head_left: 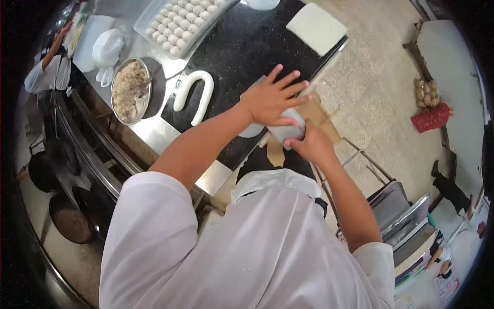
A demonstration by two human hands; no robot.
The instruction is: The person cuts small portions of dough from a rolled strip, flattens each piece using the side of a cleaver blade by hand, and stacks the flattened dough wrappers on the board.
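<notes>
My left hand (pixel 272 98) is spread flat, palm down, over the near right edge of the black worktop (pixel 242 56). My right hand (pixel 311 144) grips a pale grey, box-like thing (pixel 288 129), its thumb along the near side. The fingers of the left hand overlap the far part of this thing, so its full shape is hidden. To the left of my hands, a U-shaped rope of white dough (pixel 206 95) lies on the worktop. A round whitish thing (pixel 251 130) shows partly below my left wrist.
A metal bowl of tan mixture (pixel 131 92) stands at left, beside a plastic bag (pixel 108 47). Behind is a tray of dough balls (pixel 180 26). A white square slab (pixel 316 28) lies at the worktop's far right. Woks (pixel 72 219) sit lower left. Other people are at both sides.
</notes>
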